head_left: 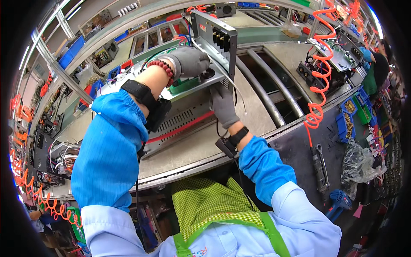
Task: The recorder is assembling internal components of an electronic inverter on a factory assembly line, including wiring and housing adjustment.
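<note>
Head view: a metal chassis (201, 87) sits tilted in front of the person, on the pale bench (254, 118), one long edge raised toward the hands
Left hand: grey-gloved (188, 63), reaching over the top with fingers bent down among the inner parts, near a round black part (208, 73); the fingertips are hidden, so I cannot tell whether they pinch anything
Right hand: grey-gloved (223, 107), fingers up against the lower corner of the chassis, seemingly to steady that raised edge from below; whether it grips or only props, I cannot tell
Between hands: they are apart, one above and one below the same edge, which probably keeps the chassis from rocking
End panel: upright (207, 36) at the chassis's right end, its row of black terminals facing right, so the inside lies open to the left hand
Green board: inside the chassis (183, 87), partly under the left wrist
White cable: draped over the end panel's near side (231, 83), its end hanging loose beyond the right hand
Vented panel: slotted metal (175, 121) below the raised edge, a red cable (180, 128) lying across it
Rollers: metal bars (260, 91) right of the chassis, likely for sliding units along
Tools: a spanner (323, 165) and a blue power tool (339, 201) lie to the right, seemingly within reach
</note>
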Motion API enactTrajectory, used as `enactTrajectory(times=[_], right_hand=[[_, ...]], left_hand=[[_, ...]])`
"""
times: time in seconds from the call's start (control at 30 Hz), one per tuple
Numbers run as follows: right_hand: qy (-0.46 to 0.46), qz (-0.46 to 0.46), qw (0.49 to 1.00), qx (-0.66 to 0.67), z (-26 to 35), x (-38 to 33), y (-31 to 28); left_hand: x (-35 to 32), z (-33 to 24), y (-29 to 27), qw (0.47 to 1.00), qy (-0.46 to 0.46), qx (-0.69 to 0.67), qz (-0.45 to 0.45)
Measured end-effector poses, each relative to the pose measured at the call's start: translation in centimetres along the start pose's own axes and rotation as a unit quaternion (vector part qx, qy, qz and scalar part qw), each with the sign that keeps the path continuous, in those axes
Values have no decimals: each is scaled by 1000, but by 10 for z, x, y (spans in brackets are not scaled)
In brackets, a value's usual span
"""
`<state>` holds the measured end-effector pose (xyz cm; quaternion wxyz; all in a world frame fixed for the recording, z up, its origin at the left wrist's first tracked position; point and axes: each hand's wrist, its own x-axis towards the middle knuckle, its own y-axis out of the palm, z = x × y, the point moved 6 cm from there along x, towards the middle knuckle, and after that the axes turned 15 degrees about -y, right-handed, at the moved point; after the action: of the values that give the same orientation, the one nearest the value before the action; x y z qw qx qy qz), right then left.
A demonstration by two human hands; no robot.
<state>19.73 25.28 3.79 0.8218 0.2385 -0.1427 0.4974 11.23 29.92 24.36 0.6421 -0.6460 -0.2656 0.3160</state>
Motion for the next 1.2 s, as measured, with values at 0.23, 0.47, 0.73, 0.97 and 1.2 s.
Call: enactTrajectory(times=[0.23,0.47,0.73,0.97,1.2], right_hand=[[46,-1,997,68,27,19,9],[-203,62,920,-329,85,-52,-26],[-95,250,937,-223,66,-169,37],[6,487,860,-154,26,-194,178],[-44,461,834,-299,-15,-179,261]], left_hand=[[5,-8,10,999,45,12,-26],[-33,65,-120,942,57,4,-329],[-229,214,-76,870,-24,-228,-438],[-316,305,171,867,-377,-168,-280],[-248,264,275,842,-358,-322,-242]])
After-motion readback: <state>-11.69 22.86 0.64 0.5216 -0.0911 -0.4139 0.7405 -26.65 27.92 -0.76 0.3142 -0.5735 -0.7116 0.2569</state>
